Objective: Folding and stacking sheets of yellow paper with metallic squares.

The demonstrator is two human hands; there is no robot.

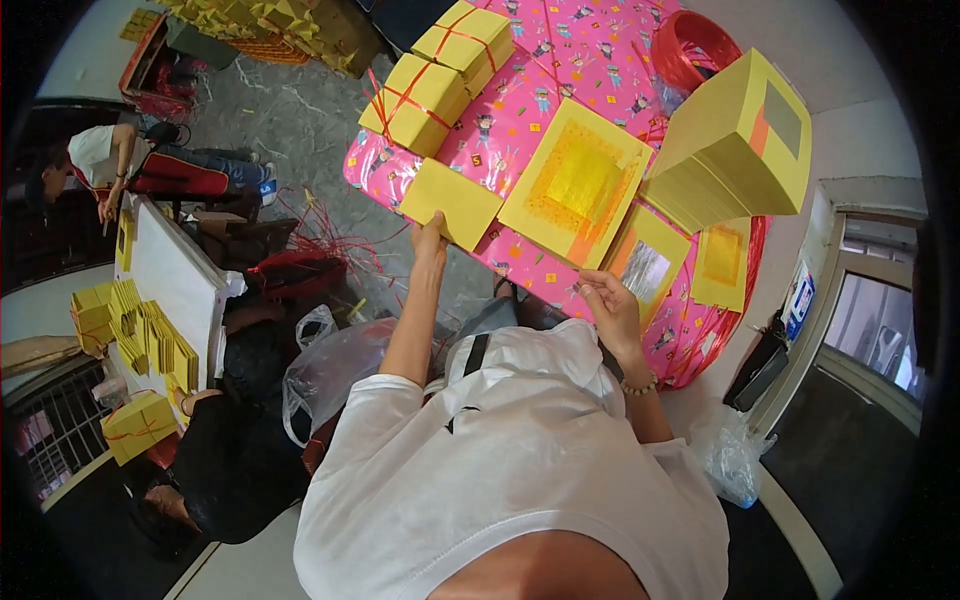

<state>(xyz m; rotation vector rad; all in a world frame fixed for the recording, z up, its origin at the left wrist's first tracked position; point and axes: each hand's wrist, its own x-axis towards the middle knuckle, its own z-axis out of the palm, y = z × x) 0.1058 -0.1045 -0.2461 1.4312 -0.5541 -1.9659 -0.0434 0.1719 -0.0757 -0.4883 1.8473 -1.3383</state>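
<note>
My left hand (430, 243) grips the near edge of a plain yellow folded piece of joss paper (452, 203), with its thumb on top. To its right lies a larger sheet of joss paper (520, 205) with a gold, orange-bordered square. My right hand (612, 305) is at that sheet's near right corner, its thumb and finger pinched together; what they hold, if anything, is too small to make out. Under and beside it lie a silver-foiled yellow sheet (667, 240) and another gold-squared sheet (721, 262).
A tall stack of yellow paper (700, 150) stands at the right of the pink patterned table cover (545, 65). Tied yellow bundles (415, 105) sit at the far left, a red ribbon roll (690, 45) at the back. Two people work at a white table (180, 270).
</note>
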